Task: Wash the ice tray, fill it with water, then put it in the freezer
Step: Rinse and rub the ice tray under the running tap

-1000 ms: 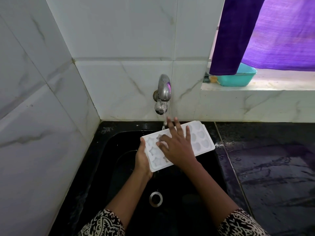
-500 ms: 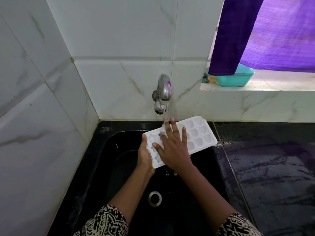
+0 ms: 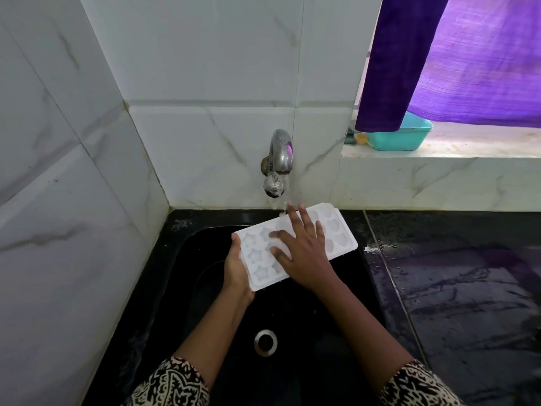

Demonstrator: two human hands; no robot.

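A white ice tray (image 3: 336, 230) with star and shell shaped moulds is held slanted over the black sink (image 3: 187, 288), under the metal tap (image 3: 278, 162). Water runs from the tap onto the tray's far edge. My left hand (image 3: 235, 268) grips the tray's near-left end, thumb on its edge. My right hand (image 3: 304, 250) lies flat on the tray's middle, fingers spread and pointing at the tap, covering several moulds.
The sink drain (image 3: 265, 342) sits below my arms. A wet black counter (image 3: 468, 288) runs to the right. White marble tiles (image 3: 73, 230) close the left and back. A teal tub (image 3: 401, 136) stands on the window ledge under a purple curtain (image 3: 468, 60).
My right hand has slid back and forth across the tray's top under the running water. The tray has tilted and shifted slightly. My left hand keeps its hold on the same end.
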